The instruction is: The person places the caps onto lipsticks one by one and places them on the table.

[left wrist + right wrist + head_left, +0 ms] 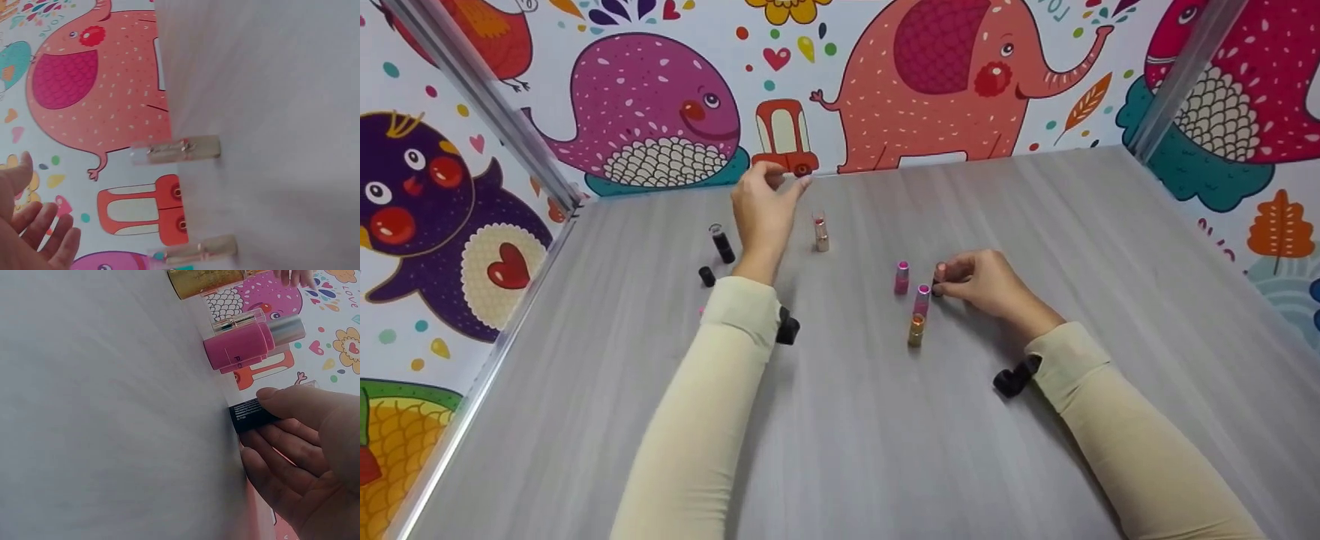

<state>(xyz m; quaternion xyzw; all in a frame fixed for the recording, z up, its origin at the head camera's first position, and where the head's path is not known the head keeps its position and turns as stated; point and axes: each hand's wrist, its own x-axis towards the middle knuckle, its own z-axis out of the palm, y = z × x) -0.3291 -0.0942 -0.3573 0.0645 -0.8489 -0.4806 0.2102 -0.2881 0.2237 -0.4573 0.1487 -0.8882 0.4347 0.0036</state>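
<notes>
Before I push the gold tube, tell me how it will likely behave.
The gold tube stands upright and narrow, so a push would probably tip it. Its side looks rounded, so once down it may roll. Its glossy surface could feel slippery.

The white back wall [810,82] bears a coral elephant [937,112]; left of the elephant sit a printed red car [784,142] and purple whale [649,105], farther left a metal post [480,97] and penguin-printed side wall [469,360]; right of it, another post [1181,82]; below it, a grey wood-grain tabletop [847,420].
</notes>
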